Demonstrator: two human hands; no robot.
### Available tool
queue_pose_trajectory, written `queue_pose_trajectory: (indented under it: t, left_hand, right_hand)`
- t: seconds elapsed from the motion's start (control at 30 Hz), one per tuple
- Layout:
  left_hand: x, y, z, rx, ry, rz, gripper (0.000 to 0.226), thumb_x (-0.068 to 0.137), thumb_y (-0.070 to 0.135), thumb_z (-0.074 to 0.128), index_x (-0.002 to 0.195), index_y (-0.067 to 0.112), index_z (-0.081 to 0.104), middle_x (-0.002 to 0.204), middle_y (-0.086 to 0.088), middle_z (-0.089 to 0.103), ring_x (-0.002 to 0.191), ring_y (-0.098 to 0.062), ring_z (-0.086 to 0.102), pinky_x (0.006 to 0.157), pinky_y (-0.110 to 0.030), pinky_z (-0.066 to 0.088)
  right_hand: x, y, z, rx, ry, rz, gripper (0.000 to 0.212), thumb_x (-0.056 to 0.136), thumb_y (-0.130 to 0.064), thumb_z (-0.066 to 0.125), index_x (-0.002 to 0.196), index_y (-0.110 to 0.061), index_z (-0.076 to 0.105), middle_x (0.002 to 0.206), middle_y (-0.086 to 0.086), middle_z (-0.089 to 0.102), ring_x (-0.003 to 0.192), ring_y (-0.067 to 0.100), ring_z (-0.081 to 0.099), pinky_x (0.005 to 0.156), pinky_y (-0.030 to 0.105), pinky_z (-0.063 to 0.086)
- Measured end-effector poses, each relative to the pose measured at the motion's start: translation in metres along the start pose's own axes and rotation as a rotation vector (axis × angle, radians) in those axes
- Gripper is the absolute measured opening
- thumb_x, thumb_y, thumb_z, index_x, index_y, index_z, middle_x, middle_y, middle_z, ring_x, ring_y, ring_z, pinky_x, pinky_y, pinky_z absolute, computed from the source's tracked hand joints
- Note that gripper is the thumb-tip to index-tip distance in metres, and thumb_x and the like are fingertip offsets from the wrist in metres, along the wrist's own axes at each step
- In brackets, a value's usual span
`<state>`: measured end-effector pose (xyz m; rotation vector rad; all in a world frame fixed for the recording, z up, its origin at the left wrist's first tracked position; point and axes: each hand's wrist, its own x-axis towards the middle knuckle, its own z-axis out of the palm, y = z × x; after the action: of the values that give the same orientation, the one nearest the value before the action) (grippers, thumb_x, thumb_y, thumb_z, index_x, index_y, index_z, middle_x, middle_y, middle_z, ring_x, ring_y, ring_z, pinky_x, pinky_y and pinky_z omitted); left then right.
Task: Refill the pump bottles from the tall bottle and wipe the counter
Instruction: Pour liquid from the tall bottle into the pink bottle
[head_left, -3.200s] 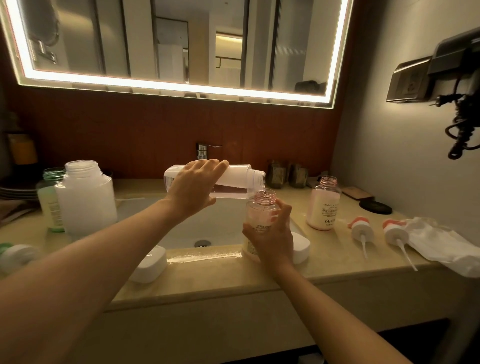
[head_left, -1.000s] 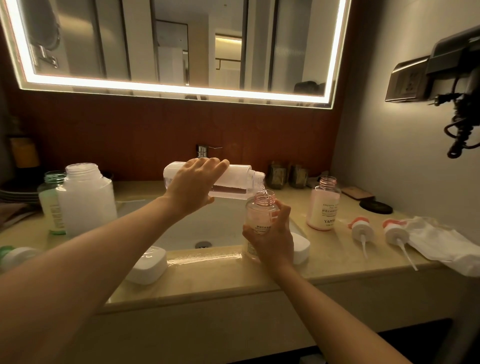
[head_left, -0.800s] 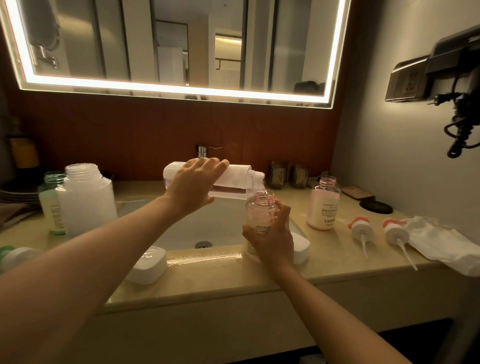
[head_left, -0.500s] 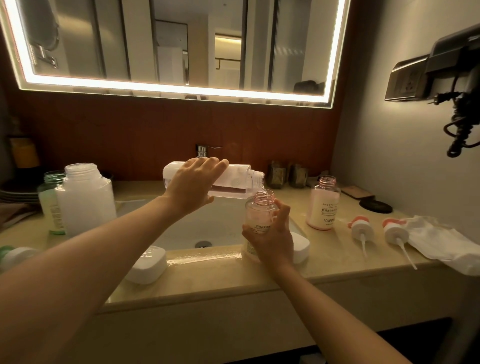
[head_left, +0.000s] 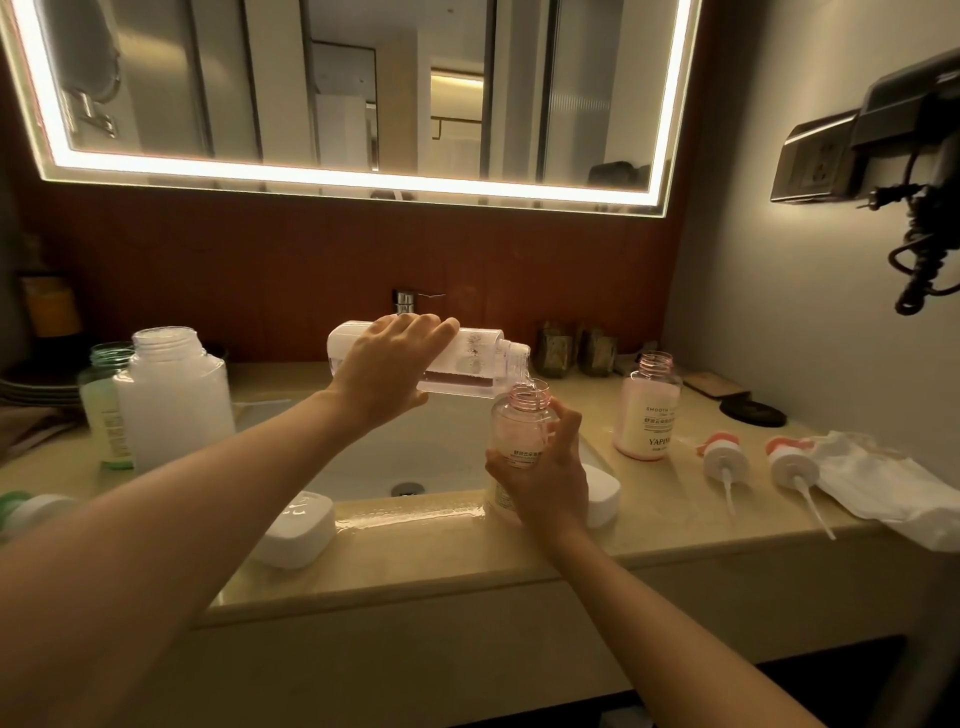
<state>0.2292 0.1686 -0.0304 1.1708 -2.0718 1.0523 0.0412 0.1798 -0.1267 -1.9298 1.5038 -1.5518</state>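
The tall bottle (head_left: 475, 358) is tipped almost flat above the sink (head_left: 415, 447). Its long axis runs left-to-right, and the mouth at the right end sits just over the open neck of the small pump bottle (head_left: 517, 426). That one looks to be standing on the surface (head_left: 467, 561) at the basin's front rim.

The left hand (head_left: 389, 369) has its fingers (head_left: 431, 327) curled over the tall bottle's middle. The right hand (head_left: 550, 478) grips the pump bottle low down from the right. A thin stream seems to be going in.

My guess is it all hinges on that mouth-over-neck lineup, and stopping the pour means lifting the right end.

Further right there's a fuller pink pump bottle (head_left: 647, 410), two pump heads (head_left: 722, 457) lying down, and a white cloth (head_left: 883, 483).
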Motion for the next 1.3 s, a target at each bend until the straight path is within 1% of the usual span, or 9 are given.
queue_pose_trajectory:
  t: [0.23,0.37,0.5,0.63,0.77,1.03,1.17,1.3]
  left_hand:
    - [0.0002,0.0003,-0.0005,0.009,-0.004,0.001,0.085,0.038,0.014,0.092,0.112,0.006,0.051,0.098,-0.016,0.065,0.083,-0.034,0.066,0.067,-0.05,0.054]
    - [0.0004,0.0012,-0.0018,0.017,0.0,0.0,0.085,0.035,0.013,0.092,0.11,0.004,0.054,0.096,-0.016,0.066,0.081,-0.034,0.066,0.066,-0.049,0.054]
    - [0.0005,0.001,-0.0025,0.016,0.01,0.01,0.088,0.034,0.014,0.093,0.111,0.007,0.05,0.096,-0.016,0.066,0.08,-0.033,0.066,0.065,-0.048,0.054]
    - [0.0005,0.0018,-0.0035,0.019,0.003,0.005,0.087,0.033,0.014,0.093,0.109,0.004,0.054,0.096,-0.016,0.066,0.079,-0.034,0.067,0.064,-0.048,0.054]
    - [0.0003,0.0009,-0.0024,0.017,-0.006,-0.001,0.086,0.035,0.014,0.093,0.111,0.005,0.053,0.097,-0.016,0.066,0.082,-0.034,0.066,0.066,-0.049,0.054]
    - [0.0014,0.0014,-0.0031,0.032,-0.012,-0.004,0.085,0.034,0.015,0.093,0.11,0.003,0.057,0.097,-0.016,0.066,0.081,-0.033,0.067,0.067,-0.048,0.054]
    - [0.0011,0.0016,-0.0035,0.027,-0.009,0.0,0.085,0.034,0.014,0.093,0.11,0.004,0.056,0.097,-0.015,0.066,0.081,-0.033,0.067,0.067,-0.047,0.055]
    - [0.0003,0.0012,-0.0022,0.018,-0.019,-0.002,0.088,0.036,0.015,0.093,0.112,0.007,0.05,0.099,-0.015,0.065,0.083,-0.033,0.066,0.068,-0.047,0.054]
  right_hand:
    - [0.0,-0.0011,-0.0011,0.005,-0.004,-0.003,0.083,0.07,-0.036,0.075,0.131,-0.019,0.021,0.133,0.006,0.043,0.115,0.024,0.051,0.086,0.035,0.052]
    - [-0.0003,-0.0019,-0.0015,0.0,-0.002,0.0,0.083,0.071,-0.036,0.075,0.131,-0.018,0.022,0.133,0.006,0.043,0.115,0.024,0.051,0.085,0.034,0.05]
    - [-0.0008,-0.0029,-0.0027,-0.011,-0.003,0.008,0.083,0.071,-0.037,0.075,0.132,-0.015,0.022,0.133,0.006,0.043,0.115,0.023,0.05,0.086,0.033,0.049]
    - [-0.0014,-0.0036,-0.0037,-0.006,-0.009,0.007,0.083,0.071,-0.036,0.075,0.132,-0.015,0.022,0.133,0.007,0.043,0.115,0.023,0.05,0.086,0.034,0.05]
    - [-0.0013,-0.004,-0.0033,-0.005,-0.006,0.004,0.083,0.071,-0.036,0.075,0.132,-0.015,0.022,0.133,0.007,0.043,0.115,0.023,0.05,0.084,0.032,0.05]
    - [-0.0017,-0.0036,-0.0039,-0.001,-0.004,0.004,0.082,0.072,-0.035,0.074,0.131,-0.012,0.023,0.131,0.007,0.043,0.114,0.023,0.05,0.083,0.033,0.05]
    - [-0.0019,-0.0033,-0.0036,-0.002,0.001,-0.001,0.082,0.072,-0.036,0.074,0.131,-0.013,0.023,0.131,0.007,0.044,0.113,0.023,0.05,0.084,0.034,0.05]
    - [-0.0016,-0.003,-0.0029,-0.001,0.001,0.001,0.082,0.071,-0.037,0.074,0.132,-0.016,0.022,0.132,0.006,0.044,0.114,0.023,0.051,0.084,0.034,0.05]
